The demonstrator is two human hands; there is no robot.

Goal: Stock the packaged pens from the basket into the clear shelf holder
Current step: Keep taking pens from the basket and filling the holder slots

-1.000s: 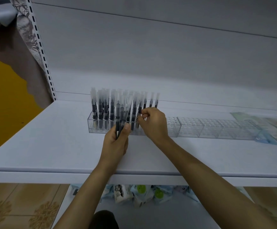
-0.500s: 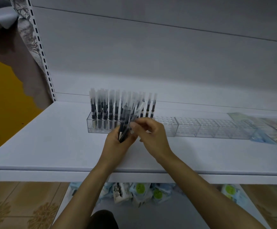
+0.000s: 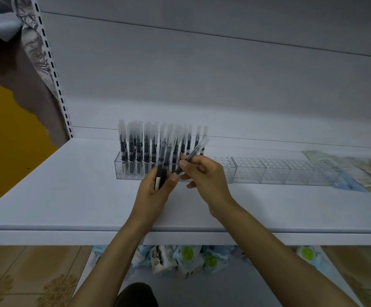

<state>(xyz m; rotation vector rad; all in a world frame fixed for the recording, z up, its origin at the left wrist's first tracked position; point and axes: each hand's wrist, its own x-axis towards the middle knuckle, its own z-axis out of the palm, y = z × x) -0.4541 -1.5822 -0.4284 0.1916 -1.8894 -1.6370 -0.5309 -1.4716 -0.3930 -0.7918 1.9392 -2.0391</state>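
I see my left hand point(image 3: 155, 191) curled round a small bundle of packaged pens point(image 3: 163, 160), just in front of the clear holder point(image 3: 275, 171) on the shelf point(image 3: 69, 196). My right hand point(image 3: 206, 178) pinches a single pen point(image 3: 194, 154), tilted, beside the stocked pens point(image 3: 139, 147) standing in the holder's left end.

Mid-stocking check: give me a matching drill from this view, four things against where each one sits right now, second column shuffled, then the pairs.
Things
1. single pen
2. pen bundle
3. stocked pens
4. green-dot packets

Places
A. below the shelf
B. upright in the left end of the clear holder
C. pinched, tilted, by the right hand
D. gripped by the left hand

Pairs: 1-C, 2-D, 3-B, 4-A
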